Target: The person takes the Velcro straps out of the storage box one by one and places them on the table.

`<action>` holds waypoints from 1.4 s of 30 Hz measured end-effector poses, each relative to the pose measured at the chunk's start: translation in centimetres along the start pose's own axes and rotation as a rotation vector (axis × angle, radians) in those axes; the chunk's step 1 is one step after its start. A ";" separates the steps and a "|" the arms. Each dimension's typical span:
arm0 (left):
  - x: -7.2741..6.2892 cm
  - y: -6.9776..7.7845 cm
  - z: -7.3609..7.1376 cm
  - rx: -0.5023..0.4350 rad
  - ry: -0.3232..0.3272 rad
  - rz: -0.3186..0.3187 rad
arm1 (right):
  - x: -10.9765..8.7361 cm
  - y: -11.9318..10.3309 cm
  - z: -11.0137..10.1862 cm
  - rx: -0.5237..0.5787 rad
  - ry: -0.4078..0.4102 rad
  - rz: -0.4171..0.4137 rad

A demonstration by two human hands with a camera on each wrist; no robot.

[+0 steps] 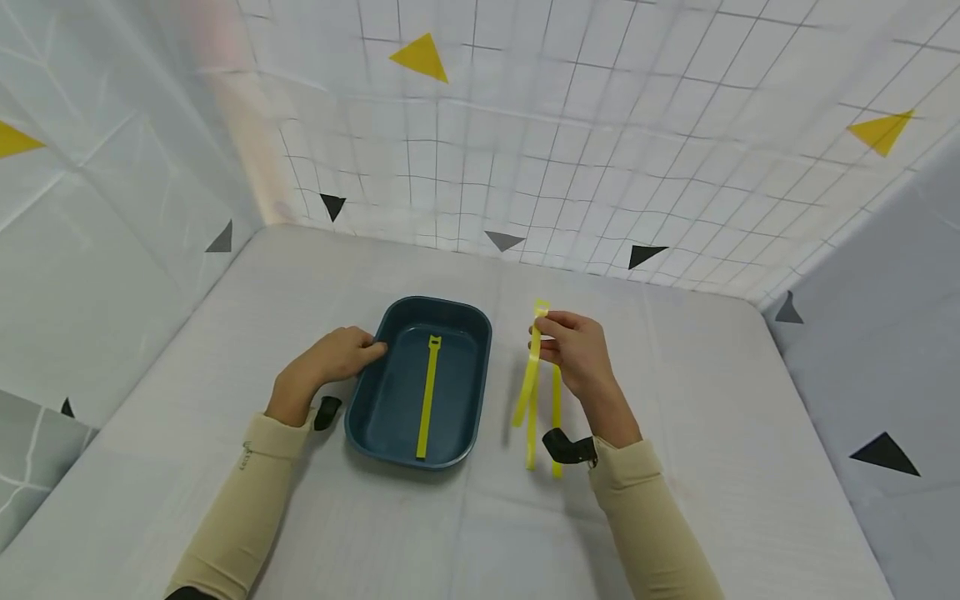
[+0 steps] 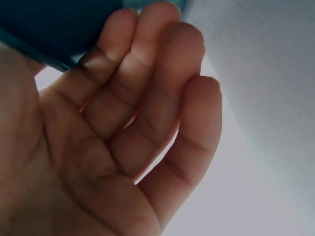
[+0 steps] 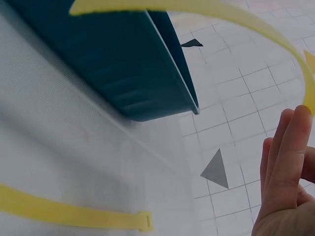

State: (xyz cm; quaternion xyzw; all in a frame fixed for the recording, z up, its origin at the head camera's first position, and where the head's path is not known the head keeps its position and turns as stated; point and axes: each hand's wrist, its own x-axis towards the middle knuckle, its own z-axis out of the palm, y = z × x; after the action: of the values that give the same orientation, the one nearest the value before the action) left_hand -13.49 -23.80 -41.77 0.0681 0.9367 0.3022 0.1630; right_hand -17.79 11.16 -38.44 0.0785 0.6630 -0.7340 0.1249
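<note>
A dark blue rectangular tray (image 1: 390,408) stands on the white-covered table, with one yellow hook-and-loop cable tie (image 1: 427,400) lying lengthwise inside. My left hand (image 1: 333,358) grips the tray's left rim, thumb over the edge and fingers (image 2: 179,64) along the outside wall. To the right of the tray, my right hand (image 1: 573,350) pinches a second yellow cable tie (image 3: 236,17) near its slotted head, and its tail hangs down in a curve. Below that hand, two more yellow ties, a middle tie (image 1: 532,442) and a right tie (image 1: 557,417), lie on the table, partly hidden.
White sheeting with a grid pattern (image 1: 525,167) rises behind the table (image 1: 720,467), marked with black, grey and yellow triangles. More pale sheeting (image 1: 885,350) closes off both sides. A black wrist camera mount (image 1: 567,447) sits at the right cuff.
</note>
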 end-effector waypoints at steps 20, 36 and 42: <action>0.0 0.2 -0.2 0.003 -0.016 0.008 | -0.3 1.3 -2.6 0.013 0.052 0.012; -0.3 0.4 -0.1 0.000 -0.016 0.000 | -0.6 2.1 -3.9 -0.016 0.090 0.020; -0.3 0.4 -0.1 0.001 -0.017 -0.006 | -0.6 2.5 -4.6 -0.031 0.106 0.031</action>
State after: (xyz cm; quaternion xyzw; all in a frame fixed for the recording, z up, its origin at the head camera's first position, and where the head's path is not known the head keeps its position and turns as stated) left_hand -13.23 -23.57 -41.34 0.0681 0.9357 0.3005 0.1717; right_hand -16.70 15.59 -41.12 0.1255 0.6786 -0.7165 0.1022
